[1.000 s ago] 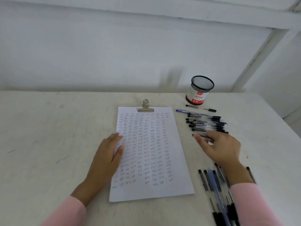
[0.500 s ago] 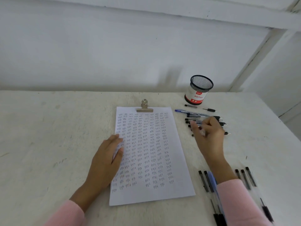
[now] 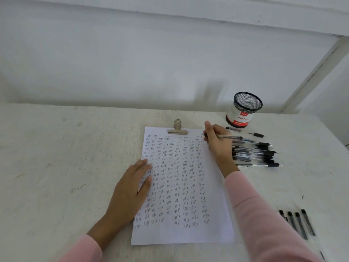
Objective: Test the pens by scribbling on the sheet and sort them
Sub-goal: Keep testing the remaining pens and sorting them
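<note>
Where the view begins, nearest the camera: two pink sleeves come in from 6 o'clock, one at the lower left and one at the lower right.
Near pens: a small group of black-capped pens [image 3: 300, 224] lies on the table at about 4 o'clock of the sheet, well apart from it and somewhat blurred.
Sheet: the sheet [image 3: 185, 186] lies flat in the middle of the table, covered in columns of small handwritten marks, with a bare strip along its near edge.
Left hand: the left hand [image 3: 132, 188] lies flat with fingers spread loosely, palm down, pressing on the sheet's edge at 9 o'clock and gripping nothing.
Right hand: the right hand [image 3: 217, 142] is closed in a writing grip around a pen [image 3: 229, 137] at the sheet's 1 o'clock corner; the tip meets the paper and the barrel points away toward 3 o'clock.
Pen pile: a heap of clear-barrelled pens with black grips [image 3: 258, 154] lies just beside the right hand, at 3 o'clock of it, lying mostly side by side.
Clip: a metal clip [image 3: 177, 127] clamps the sheet's far edge at 12 o'clock.
Loose parts: two short dark pen pieces [image 3: 245, 131] lie between the pile and the cup.
Cup: a black mesh cup [image 3: 244, 110] with a red and white label stands upright at 1 o'clock, near the table's far edge.
Table: the white table [image 3: 66, 157] meets a white wall at 12 o'clock.
</note>
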